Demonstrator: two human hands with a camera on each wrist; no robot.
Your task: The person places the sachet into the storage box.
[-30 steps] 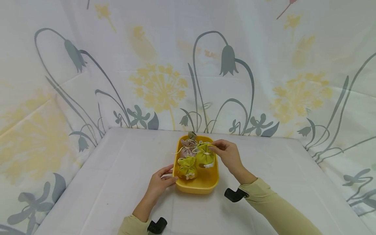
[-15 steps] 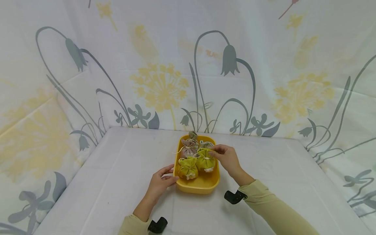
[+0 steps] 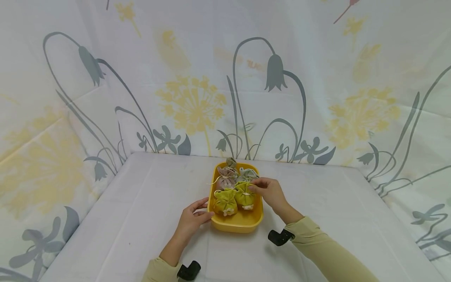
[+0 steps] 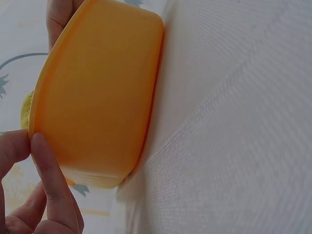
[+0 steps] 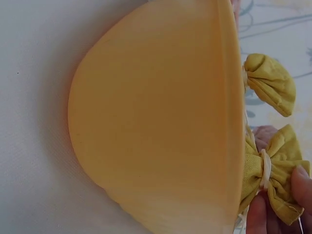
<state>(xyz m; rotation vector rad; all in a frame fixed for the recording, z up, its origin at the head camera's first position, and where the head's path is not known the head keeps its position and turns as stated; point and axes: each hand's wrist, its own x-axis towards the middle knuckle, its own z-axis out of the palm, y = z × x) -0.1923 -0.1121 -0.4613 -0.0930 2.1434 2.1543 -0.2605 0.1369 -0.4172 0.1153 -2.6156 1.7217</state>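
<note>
Head view is showing your right hand (image 3: 269,192) pinching a green pouch's (image 3: 244,195) gathered top inside the yellow tub (image 3: 238,227); your left hand (image 3: 192,218) is gripping its rim, fingertips partly hidden.

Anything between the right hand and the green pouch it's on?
Nothing visible. The right hand already pinches the gathered top of the green pouch, which sits in the yellow tray beside a second green pouch.

Grey pouch (image 3: 248,174) largely behind the right hand (image 3: 269,192); perhaps a fifth pouch (image 3: 230,161), half hidden.
</note>
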